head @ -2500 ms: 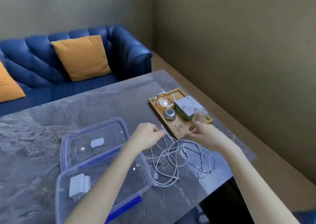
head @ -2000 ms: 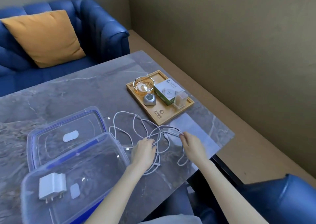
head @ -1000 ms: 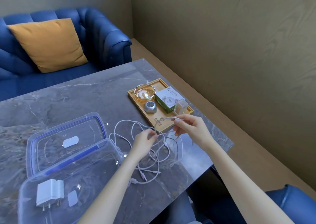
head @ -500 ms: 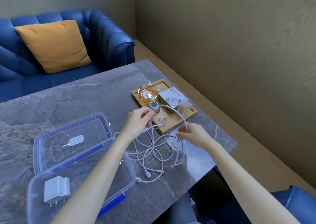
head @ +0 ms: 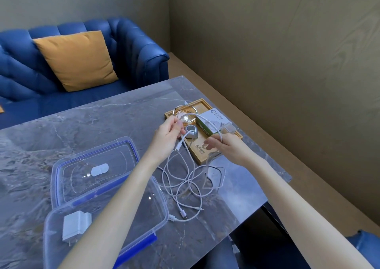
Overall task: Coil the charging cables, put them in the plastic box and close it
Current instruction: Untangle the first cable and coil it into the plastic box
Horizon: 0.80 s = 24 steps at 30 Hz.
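White charging cables lie tangled on the grey marble table, between the clear plastic box and the table's right edge. My left hand pinches one cable near its plug end and lifts it. My right hand grips the same cable further along, so a loop arches between the two hands above the wooden tray. The box stands open at the lower left with a white charger plug inside. Its clear lid with a blue rim lies flat behind it.
A wooden tray at the table's right holds a glass ashtray, a small grey device and a green-and-white carton. A blue sofa with an orange cushion stands behind the table. The wall runs close on the right.
Both hands have risen from the tangle with one cable. The left hand has moved up toward the tray and the loop between the hands has grown.
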{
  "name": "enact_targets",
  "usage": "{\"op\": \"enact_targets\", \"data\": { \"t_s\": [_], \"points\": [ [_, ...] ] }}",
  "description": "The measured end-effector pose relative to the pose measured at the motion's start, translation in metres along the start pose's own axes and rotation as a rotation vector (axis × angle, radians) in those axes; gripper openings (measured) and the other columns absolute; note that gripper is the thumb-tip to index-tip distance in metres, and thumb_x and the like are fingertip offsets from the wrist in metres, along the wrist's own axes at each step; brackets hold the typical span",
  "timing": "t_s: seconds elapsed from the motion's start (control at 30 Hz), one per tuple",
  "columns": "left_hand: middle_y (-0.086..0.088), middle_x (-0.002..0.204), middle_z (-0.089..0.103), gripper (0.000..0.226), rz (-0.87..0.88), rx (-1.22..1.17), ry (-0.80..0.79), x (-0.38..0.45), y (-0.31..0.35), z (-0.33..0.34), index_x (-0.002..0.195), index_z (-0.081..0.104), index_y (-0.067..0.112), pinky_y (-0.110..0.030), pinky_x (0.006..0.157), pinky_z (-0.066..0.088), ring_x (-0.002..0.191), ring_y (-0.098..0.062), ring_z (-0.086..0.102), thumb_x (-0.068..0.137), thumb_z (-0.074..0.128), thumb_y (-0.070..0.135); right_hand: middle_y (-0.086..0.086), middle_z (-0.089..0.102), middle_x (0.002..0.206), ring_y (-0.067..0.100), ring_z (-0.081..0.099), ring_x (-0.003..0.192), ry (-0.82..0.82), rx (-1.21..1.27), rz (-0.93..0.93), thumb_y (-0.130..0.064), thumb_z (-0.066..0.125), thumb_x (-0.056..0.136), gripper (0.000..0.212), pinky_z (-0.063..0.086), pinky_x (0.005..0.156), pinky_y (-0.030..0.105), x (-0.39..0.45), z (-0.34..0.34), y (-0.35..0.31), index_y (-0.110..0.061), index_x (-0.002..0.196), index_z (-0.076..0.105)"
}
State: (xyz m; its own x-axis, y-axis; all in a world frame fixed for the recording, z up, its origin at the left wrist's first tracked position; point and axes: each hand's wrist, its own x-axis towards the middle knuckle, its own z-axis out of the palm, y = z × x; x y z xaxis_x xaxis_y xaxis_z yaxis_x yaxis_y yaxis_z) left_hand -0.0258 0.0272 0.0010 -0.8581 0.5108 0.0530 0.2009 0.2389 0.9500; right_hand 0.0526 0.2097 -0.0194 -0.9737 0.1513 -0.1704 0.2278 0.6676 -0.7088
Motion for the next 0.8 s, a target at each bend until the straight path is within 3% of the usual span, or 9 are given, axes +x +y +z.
{"op": "enact_targets", "data": {
  "t_s": [0.13,0.2,0.27,0.37,0.47,0.63,0.8],
  "points": [
    [-0.002,0.095,0.063,0.030,-0.192,-0.056,-0.073,-0.005,-0.011,0.007,0.073,0.039,0.025,-0.035,0.079,0.043,0.087,-0.017,0.057,0.099,0.026,0.033,0.003,0.072,0.087,0.008,0.063,0.078,0.130,0.159,-0.019,-0.031,0.034,0.099,0.037,0.046,0.071,0.016,-0.006,-0.009,-0.007,-0.013,0.092,0.066],
    [-0.003,0.092,0.063,0.028,-0.244,-0.157,-0.076,-0.010,-0.009,0.012,0.076,0.039,0.025,-0.038,0.076,0.049,0.085,-0.021,0.063,0.099,0.026,0.033,0.009,0.072,0.078,0.001,0.061,0.064,0.138,0.194,-0.017,-0.029,0.033,0.099,0.036,0.044,0.062,0.010,-0.009,-0.015,-0.014,-0.009,0.094,0.063],
    [-0.005,0.086,0.062,0.026,-0.258,-0.275,-0.064,-0.012,-0.004,0.015,0.078,0.040,0.024,-0.034,0.067,0.052,0.078,-0.023,0.065,0.100,0.026,0.029,0.008,0.068,0.064,0.006,0.057,0.057,0.146,0.169,-0.018,-0.030,0.033,0.099,0.036,0.045,0.062,0.016,-0.011,-0.019,-0.020,-0.013,0.089,0.063],
    [-0.007,0.081,0.064,0.026,-0.228,-0.357,-0.032,-0.010,0.007,0.014,0.077,0.040,0.022,-0.023,0.056,0.050,0.073,-0.022,0.065,0.100,0.028,0.026,0.002,0.061,0.054,0.013,0.053,0.059,0.200,0.138,-0.040,-0.033,0.033,0.098,0.036,0.043,0.062,0.024,-0.009,-0.026,-0.024,-0.025,0.077,0.060],
    [-0.005,0.079,0.065,0.026,-0.184,-0.354,-0.026,-0.007,0.017,0.007,0.077,0.043,0.020,-0.018,0.053,0.050,0.072,-0.018,0.064,0.100,0.031,0.024,0.000,0.060,0.053,0.015,0.051,0.058,0.242,0.160,-0.072,-0.033,0.035,0.098,0.035,0.045,0.064,0.029,-0.007,-0.034,-0.027,-0.024,0.076,0.061],
    [-0.002,0.081,0.065,0.020,-0.068,-0.228,0.006,0.000,0.029,-0.011,0.080,0.055,0.017,-0.018,0.056,0.047,0.068,-0.010,0.062,0.095,0.042,0.018,0.006,0.066,0.056,0.014,0.056,0.045,0.202,0.131,-0.022,-0.040,0.033,0.097,0.040,0.049,0.051,0.023,-0.005,-0.039,-0.032,-0.018,0.083,0.063],
    [0.001,0.078,0.065,0.018,0.040,-0.129,0.019,0.005,0.033,-0.023,0.080,0.061,0.020,-0.013,0.055,0.048,0.066,-0.006,0.061,0.092,0.050,0.013,-0.002,0.066,0.048,0.017,0.064,0.051,0.128,0.192,0.052,-0.044,0.032,0.097,0.046,0.053,0.058,0.023,-0.003,-0.031,-0.029,-0.016,0.082,0.065]
  ]
}}
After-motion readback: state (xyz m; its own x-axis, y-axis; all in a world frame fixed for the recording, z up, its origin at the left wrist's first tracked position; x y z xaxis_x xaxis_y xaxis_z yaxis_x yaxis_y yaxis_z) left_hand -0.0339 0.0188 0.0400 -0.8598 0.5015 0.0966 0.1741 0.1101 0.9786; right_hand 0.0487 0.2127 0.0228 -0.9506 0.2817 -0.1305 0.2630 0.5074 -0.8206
